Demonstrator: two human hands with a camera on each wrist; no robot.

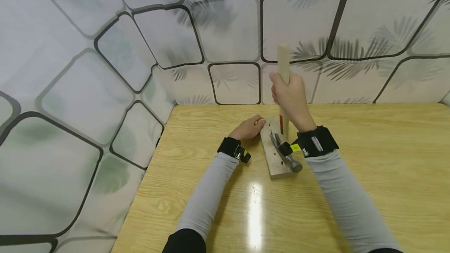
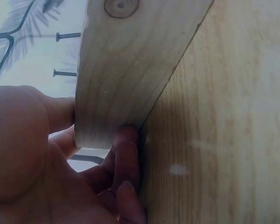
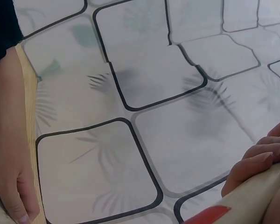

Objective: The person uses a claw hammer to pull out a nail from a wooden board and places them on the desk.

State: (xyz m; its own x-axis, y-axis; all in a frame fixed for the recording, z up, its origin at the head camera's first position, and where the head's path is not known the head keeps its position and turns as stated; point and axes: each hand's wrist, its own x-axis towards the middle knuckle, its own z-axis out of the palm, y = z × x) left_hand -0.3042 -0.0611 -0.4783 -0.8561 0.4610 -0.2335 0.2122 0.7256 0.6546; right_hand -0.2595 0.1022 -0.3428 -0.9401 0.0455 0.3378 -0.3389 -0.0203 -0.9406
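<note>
A claw hammer (image 1: 283, 59) stands with its pale wooden handle upright, and my right hand (image 1: 291, 98) grips that handle about midway. Its metal head (image 1: 294, 165) lies over a wooden board (image 1: 268, 149), claw pointing away, partly hidden by the wrist camera. My left hand (image 1: 247, 128) holds the board's far left corner. In the left wrist view, the thumb presses one face of the board (image 2: 126, 60) while fingers curl against its end. Two nails (image 2: 66, 73) stick out of that face. The right wrist view catches the handle's red mark (image 3: 210, 214) below the right fingers (image 3: 256, 158).
The board lies on a wood-grain table (image 1: 379, 159), whose far edge meets a patterned wall covering (image 1: 232, 34). The same covering (image 1: 66, 128) runs down the left side. Each wrist wears a black strap (image 1: 321, 141) with a small camera.
</note>
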